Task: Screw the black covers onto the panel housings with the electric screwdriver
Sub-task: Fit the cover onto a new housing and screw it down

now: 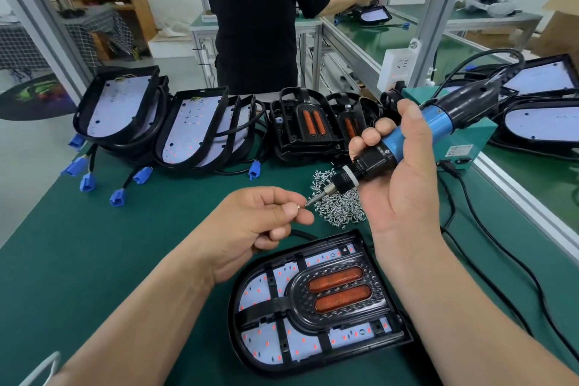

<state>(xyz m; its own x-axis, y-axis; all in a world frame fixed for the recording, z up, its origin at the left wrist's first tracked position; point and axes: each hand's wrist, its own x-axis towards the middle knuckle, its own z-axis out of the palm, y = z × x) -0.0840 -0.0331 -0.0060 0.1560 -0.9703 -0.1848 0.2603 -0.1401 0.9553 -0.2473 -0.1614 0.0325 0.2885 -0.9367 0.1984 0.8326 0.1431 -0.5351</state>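
Observation:
A panel housing (266, 351) lies flat on the green mat in front of me, with a black cover (335, 301) bearing two orange strips set on it. My right hand (404, 185) grips the blue and black electric screwdriver (416, 138) above the housing, its bit pointing down-left. My left hand (257, 226) pinches a small screw (298, 206) between thumb and forefinger, right at the bit's tip. A heap of loose screws (340, 202) lies on the mat just behind the bit.
Open housings with white boards (194, 131) and blue plugs (87, 182) stand in a row at the back left; covers (308, 125) are stacked at the back centre. A teal power box (463, 147) and cables sit right. A person in black stands behind the bench.

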